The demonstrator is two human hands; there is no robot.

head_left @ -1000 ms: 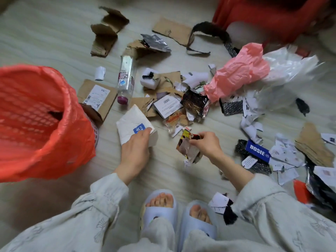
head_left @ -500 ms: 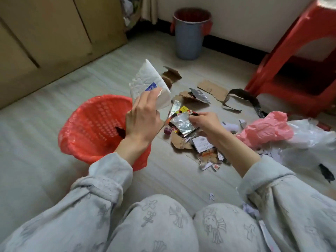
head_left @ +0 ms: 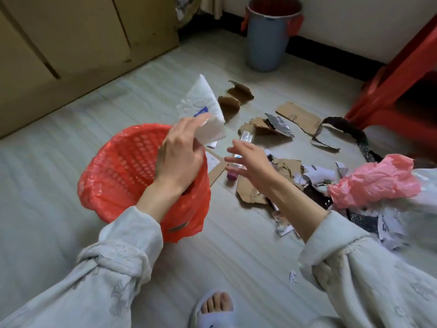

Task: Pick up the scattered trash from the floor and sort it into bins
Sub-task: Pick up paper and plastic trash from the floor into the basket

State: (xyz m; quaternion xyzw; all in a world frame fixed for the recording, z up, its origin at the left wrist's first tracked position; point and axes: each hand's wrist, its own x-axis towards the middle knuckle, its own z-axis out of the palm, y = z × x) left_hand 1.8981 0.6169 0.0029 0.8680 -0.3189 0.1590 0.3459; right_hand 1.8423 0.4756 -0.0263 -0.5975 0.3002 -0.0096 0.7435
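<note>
— Which step was in hand?
— Dropping trash. Left hand (head_left: 179,159) gripped a white paper pack (head_left: 203,110), held just above the red basket (head_left: 118,166).
— And the right hand (head_left: 250,159)?
— Spread open, holding nothing, over the floor pile.
— Next move?
— Probably letting the pack fall in, then reaching for the bottle (head_left: 236,166) or cardboard (head_left: 250,195).

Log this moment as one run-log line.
left hand: grips white packet over red basket | right hand: open, empty | floor trash: remains
</note>
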